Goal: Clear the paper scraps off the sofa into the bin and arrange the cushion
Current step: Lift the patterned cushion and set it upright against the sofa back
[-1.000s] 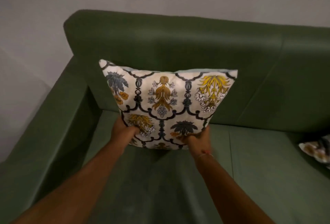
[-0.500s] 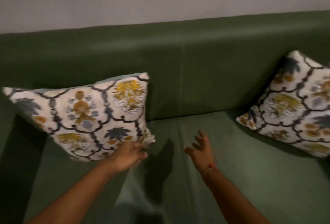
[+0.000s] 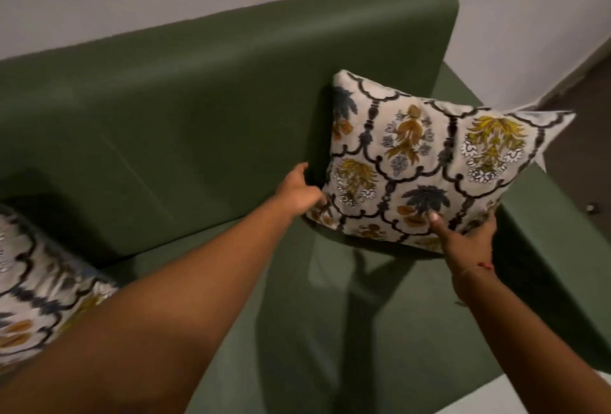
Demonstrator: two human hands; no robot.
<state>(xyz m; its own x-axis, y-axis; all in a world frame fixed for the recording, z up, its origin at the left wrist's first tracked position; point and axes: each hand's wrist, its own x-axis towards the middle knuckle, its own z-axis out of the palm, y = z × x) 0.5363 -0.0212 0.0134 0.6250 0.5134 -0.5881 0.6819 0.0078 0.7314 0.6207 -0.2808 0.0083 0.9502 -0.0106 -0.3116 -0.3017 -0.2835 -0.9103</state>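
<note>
A white cushion [image 3: 426, 162] with dark scrollwork and yellow and blue flowers stands tilted at the right end of the green sofa [image 3: 185, 89], leaning towards the backrest and over the right armrest. My left hand [image 3: 299, 190] holds its lower left corner, fingers tucked behind the edge. My right hand [image 3: 463, 235] grips its bottom edge near the right corner, thumb pressed on the front. No paper scraps or bin are in view.
A second cushion [image 3: 36, 281] of the same pattern lies at the sofa's left, partly behind my left forearm. The right armrest [image 3: 555, 241] runs beside the held cushion. A grey wall stands behind, and dark floor [image 3: 582, 136] shows at the right.
My view swung from the sofa's left end to its right end. Both hands left the first cushion, crossed the seat, and now hold the cushion at the right end.
</note>
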